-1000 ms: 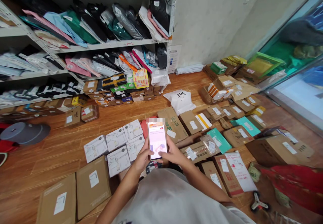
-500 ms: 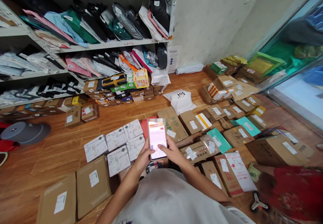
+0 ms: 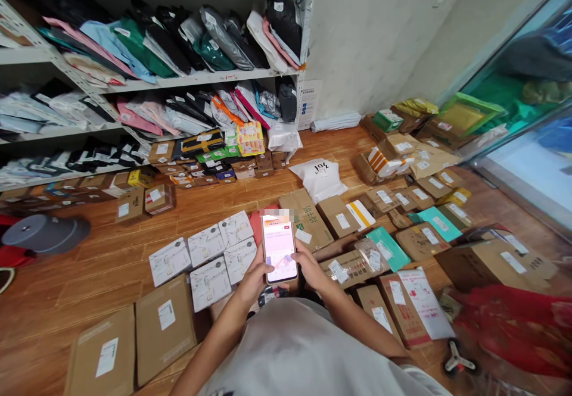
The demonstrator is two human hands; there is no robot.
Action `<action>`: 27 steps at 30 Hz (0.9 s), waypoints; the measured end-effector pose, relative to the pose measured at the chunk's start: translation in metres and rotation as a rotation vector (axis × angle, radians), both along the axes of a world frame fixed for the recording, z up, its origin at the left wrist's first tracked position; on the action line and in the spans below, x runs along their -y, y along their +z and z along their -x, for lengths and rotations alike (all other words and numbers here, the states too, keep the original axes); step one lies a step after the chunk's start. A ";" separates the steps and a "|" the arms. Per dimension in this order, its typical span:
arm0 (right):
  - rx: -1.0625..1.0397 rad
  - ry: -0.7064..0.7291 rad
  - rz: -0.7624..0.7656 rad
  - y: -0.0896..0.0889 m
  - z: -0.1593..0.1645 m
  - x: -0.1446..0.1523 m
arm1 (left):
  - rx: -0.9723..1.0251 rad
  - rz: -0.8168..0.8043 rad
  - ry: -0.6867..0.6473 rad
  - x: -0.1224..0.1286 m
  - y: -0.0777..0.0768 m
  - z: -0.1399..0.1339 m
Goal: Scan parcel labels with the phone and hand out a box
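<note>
Head view, the only one: both hands share one phone [image 3: 279, 248], raised in front of the chest with its lit screen facing up toward the eyes so it can be read. Left hand [image 3: 252, 278] grasps the lower left edge, fingers wrapped behind. Right hand [image 3: 309, 267] supports the right edge, thumb lying on the glass. Below on the wooden floor [image 3: 89, 265], white label-up parcels [image 3: 206, 259] and cardboard boxes [image 3: 163, 324] lie flat in rows, labels readable. Bagged parcels crowd the shelf [image 3: 187, 79] behind.
</note>
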State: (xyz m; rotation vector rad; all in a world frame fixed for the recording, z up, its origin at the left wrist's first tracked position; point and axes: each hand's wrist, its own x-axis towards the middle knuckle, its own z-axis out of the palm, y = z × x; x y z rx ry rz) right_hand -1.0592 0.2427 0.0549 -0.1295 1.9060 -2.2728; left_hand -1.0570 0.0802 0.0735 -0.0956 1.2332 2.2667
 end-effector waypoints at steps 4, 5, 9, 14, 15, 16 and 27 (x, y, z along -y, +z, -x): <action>-0.027 -0.042 -0.032 0.003 -0.001 0.006 | 0.010 0.058 -0.020 -0.002 0.005 0.000; -0.035 -0.049 -0.038 0.003 -0.002 0.007 | 0.010 0.090 -0.016 -0.002 0.006 0.000; -0.021 0.027 -0.014 0.005 -0.002 0.002 | 0.018 0.151 0.009 -0.001 0.005 0.000; -0.002 0.053 0.004 0.006 -0.001 -0.003 | -0.036 0.088 -0.022 0.001 -0.002 0.000; 0.000 0.039 0.009 0.006 0.001 -0.002 | -0.043 0.091 -0.015 0.001 -0.002 0.000; 0.001 0.021 0.013 0.007 0.003 -0.002 | -0.042 0.093 -0.012 0.001 -0.001 0.000; -0.053 -0.211 -0.086 0.011 0.029 0.000 | 0.005 0.002 -0.108 0.000 0.001 0.001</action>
